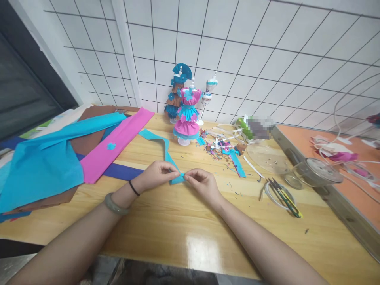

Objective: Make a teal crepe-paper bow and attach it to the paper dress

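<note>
A long strip of turquoise crepe paper (164,148) runs over the wooden table, its far end lying flat and its near end turned between my fingers. My left hand (157,174) pinches this end from the left, thumb against forefinger. From the right, my right hand (203,184) pinches the same strip, its fingertips almost touching the left ones. Just beyond stands a small dress form (187,113) in pink and turquoise ruffled paper on a white base. What fold lies under my fingertips is partly hidden.
Crepe paper sheets (44,170) pile up at the left, with a pink strip (118,144) on top. Two more small dress forms stand behind. Coloured scraps (219,148) litter the right, near thread snips (285,198), a clear spool (322,170) and an orange-topped board (335,158).
</note>
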`<state>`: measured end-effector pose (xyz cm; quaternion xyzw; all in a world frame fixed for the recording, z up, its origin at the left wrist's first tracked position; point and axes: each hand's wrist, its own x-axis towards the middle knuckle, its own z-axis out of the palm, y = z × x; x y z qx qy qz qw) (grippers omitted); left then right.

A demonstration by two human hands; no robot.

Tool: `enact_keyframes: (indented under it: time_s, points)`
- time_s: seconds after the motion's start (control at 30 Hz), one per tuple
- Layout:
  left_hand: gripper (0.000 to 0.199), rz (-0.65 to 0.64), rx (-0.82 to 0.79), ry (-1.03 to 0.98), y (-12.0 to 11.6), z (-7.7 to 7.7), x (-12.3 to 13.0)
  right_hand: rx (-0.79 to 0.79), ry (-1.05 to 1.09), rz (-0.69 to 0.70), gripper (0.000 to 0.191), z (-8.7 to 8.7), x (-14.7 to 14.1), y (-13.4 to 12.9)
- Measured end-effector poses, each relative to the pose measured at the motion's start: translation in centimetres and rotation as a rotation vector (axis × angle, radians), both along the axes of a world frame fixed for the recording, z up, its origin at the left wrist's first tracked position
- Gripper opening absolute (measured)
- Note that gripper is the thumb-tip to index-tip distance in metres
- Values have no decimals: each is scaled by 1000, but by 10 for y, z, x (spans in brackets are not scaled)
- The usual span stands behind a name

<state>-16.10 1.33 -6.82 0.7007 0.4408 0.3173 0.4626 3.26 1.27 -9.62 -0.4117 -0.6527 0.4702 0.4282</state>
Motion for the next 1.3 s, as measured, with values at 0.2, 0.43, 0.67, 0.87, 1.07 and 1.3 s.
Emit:
enact_keyframes:
  time_s: [0.2,0.43,0.67,0.87,1.07,1.3]
  points:
    - [27,95,-58,-80,2,-8,5,57,-37,2,14,-1,0,-2]
    - [24,108,94,31,-3,-3,10,96,-12,12,24,-5,-1,-1]
    - [26,88,351,188,-5,-1,11,276,-121,-46,20,3,3,-5]
    - [16,53,390,212,-3,-4,10,406,-217,-28,21,4,7,-5]
    - [16,33,392,215,-3,-4,10,420,-219,-22,20,6,7,-4]
    - [22,16,346,216,-4,-4,9,428,-219,-27,18,4,9,-4]
